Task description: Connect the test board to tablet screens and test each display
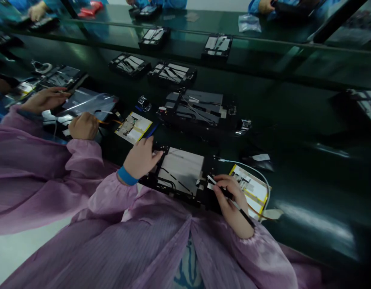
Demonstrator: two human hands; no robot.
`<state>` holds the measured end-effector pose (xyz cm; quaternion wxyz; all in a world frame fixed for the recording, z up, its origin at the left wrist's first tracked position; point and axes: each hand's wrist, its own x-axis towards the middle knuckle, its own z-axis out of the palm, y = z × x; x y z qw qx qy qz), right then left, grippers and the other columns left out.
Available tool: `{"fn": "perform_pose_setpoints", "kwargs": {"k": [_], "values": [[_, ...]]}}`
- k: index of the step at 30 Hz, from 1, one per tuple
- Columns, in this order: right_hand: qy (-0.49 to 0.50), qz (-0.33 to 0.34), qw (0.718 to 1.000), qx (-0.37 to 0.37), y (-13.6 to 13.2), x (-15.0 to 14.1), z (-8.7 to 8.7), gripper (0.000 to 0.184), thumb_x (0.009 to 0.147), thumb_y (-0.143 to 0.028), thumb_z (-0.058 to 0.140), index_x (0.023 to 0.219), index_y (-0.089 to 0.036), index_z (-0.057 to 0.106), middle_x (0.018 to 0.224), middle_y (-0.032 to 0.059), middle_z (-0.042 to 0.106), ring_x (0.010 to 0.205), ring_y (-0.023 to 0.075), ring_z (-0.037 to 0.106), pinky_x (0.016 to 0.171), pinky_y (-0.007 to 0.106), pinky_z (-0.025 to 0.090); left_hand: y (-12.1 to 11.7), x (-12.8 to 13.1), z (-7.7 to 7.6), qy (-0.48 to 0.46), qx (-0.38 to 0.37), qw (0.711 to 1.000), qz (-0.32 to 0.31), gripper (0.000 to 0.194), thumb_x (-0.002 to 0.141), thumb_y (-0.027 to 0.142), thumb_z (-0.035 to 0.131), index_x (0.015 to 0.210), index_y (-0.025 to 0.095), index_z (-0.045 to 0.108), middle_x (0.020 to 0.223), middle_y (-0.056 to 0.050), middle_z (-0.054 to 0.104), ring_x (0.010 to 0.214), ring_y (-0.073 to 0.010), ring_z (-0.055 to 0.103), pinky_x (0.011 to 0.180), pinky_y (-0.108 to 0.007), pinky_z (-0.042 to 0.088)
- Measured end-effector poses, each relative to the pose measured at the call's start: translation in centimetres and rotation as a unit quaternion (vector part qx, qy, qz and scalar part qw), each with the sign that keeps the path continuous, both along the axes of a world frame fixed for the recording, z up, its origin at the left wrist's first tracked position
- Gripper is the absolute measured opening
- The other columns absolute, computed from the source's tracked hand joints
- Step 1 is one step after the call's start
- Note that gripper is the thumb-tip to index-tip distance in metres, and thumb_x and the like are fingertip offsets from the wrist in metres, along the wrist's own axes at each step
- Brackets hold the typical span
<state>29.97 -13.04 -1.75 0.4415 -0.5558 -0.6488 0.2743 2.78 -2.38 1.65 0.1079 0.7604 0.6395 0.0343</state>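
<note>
In front of me lies an opened black electronic device [183, 168] with a large pale panel and thin dark cables inside. My left hand [141, 158], with a blue wristband, is at its left edge, thumb and fingers apart. Over the device's right side, my right hand [233, 200] pinches a slim black tool [243, 214] that looks like tweezers. White strips [212, 180] show just beyond the fingertips; whether they are gripped is unclear. Beside that hand is a white board with yellow edges [254, 188], crossed by a white cable [260, 173].
Another open device [200, 107] lies behind mine, with shiny metal clamps at its ends. Several similar units [172, 73] stand farther back. At left, a person in pink handles a film-covered unit [89, 102] near a yellow-edged board [133, 127]. Across the bench [294, 116], co-workers wear blue.
</note>
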Motion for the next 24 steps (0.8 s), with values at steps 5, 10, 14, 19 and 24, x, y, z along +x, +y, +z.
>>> {"fn": "perform_pose_setpoints", "kwargs": {"k": [5,10,14,19,24], "values": [[-0.026,-0.022,0.999,-0.007,0.1,-1.0,-1.7,0.01,0.093,-0.024,0.048,0.087,-0.022,0.056,0.09,0.0069,0.057,0.085,0.0183,0.058,0.074,0.034,0.049,-0.3,-3.4,-2.4,-0.006,-0.105,0.994,0.012,0.032,0.088,0.032,0.047,0.105,0.009,0.062,0.102,-0.015,0.069,0.098,-0.0274,0.065,0.089,-0.038,0.05],[-0.04,-0.067,0.997,-0.001,0.1,-0.4,-2.2,0.018,0.094,-0.029,0.043,0.088,-0.021,0.058,0.102,0.011,0.058,0.097,0.0222,0.058,0.083,0.04,0.049,-0.6,-3.2,-2.8,-0.063,-0.094,0.992,0.052,0.021,0.08,0.022,0.051,0.094,0.013,0.064,0.095,-0.011,0.07,0.09,-0.0237,0.066,0.087,-0.035,0.05],[0.002,-0.067,0.997,-0.04,-0.2,0.2,-2.5,0.022,0.095,-0.033,0.041,0.088,-0.021,0.058,0.105,0.0119,0.061,0.102,0.0238,0.059,0.084,0.042,0.048,-0.5,-3.3,-2.4,-0.108,-0.087,0.988,0.071,0.016,0.076,0.023,0.052,0.087,0.015,0.062,0.087,-0.008,0.068,0.083,-0.0224,0.065,0.082,-0.034,0.051],[0.067,-0.085,0.99,-0.094,-0.1,0.2,-2.5,0.027,0.093,-0.04,0.042,0.084,-0.021,0.059,0.106,0.0118,0.064,0.111,0.026,0.058,0.09,0.044,0.045,-0.1,-2.9,-1.8,-0.191,-0.099,0.968,0.129,0.016,0.075,0.025,0.049,0.086,0.016,0.055,0.079,-0.005,0.063,0.073,-0.0194,0.061,0.072,-0.031,0.049],[0.105,-0.108,0.977,-0.152,0.4,-0.1,-1.9,0.029,0.09,-0.045,0.046,0.081,-0.022,0.06,0.122,0.0112,0.063,0.113,0.0259,0.058,0.095,0.045,0.042,0.3,-2.8,-0.7,-0.265,-0.098,0.944,0.173,0.017,0.071,0.028,0.052,0.084,0.018,0.051,0.067,0.002,0.052,0.061,-0.0154,0.053,0.061,-0.028,0.044]]}}
